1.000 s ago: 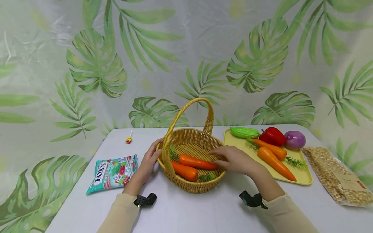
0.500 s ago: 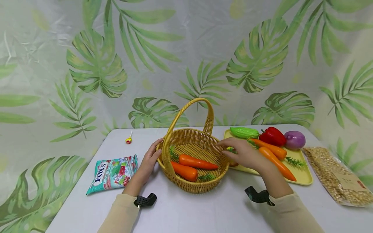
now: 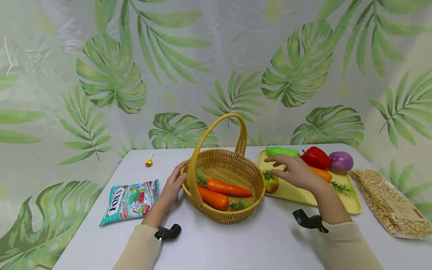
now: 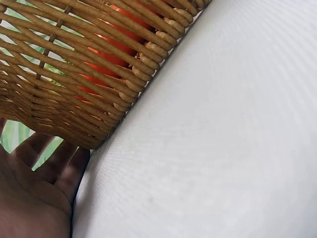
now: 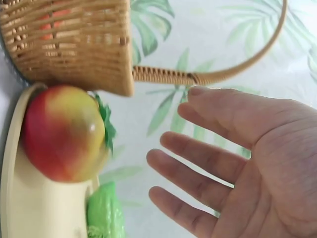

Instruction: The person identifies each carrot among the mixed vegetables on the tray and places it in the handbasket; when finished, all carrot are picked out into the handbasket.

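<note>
Roughly midway between the table's (image 3: pixel 233 247) side edges, basket (image 3: pixel 216 216) with carrots (image 3: pixel 229 187), touched by the left hand (image 3: pixel 172 185), fingers extended; at a tray's (image 3: pixel 297 192) near-left corner, round fruit (image 3: pixel 271 183), below and left of the nearer, empty, spread right hand (image 3: pixel 298 172).

A lollipop (image 3: pixel 148 162) lies beyond a teal Fox's packet (image 3: pixel 129 202), with a kernel-filled bag (image 3: pixel 384 198) at far right.

The left wrist view crops the basket (image 4: pixel 74 54).
</note>
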Available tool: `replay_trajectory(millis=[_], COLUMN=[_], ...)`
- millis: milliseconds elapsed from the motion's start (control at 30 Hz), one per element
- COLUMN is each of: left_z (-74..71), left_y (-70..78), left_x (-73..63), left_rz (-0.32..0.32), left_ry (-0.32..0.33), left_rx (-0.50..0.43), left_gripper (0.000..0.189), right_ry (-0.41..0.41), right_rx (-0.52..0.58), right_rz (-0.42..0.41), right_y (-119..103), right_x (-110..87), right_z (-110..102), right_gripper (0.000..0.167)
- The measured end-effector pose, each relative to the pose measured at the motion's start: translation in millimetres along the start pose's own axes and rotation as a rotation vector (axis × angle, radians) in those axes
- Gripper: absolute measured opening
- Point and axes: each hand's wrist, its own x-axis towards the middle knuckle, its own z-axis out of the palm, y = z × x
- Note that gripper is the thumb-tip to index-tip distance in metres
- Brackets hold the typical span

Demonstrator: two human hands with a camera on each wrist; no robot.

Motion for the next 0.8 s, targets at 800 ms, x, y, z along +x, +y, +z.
replay_trajectory(millis=[800], left_z=[-0.3], left_y=[-0.4], left_x=[0.8], left_rz=[-0.007], left_ry=[0.0], left_rx=[0.019], left_gripper=[0.045], right_ry=[-0.04], right_rx=[-0.092], right_rz=[0.179], right_y=[54], right_x=[-16.3], right_z=[-16], right_gripper=[0.052])
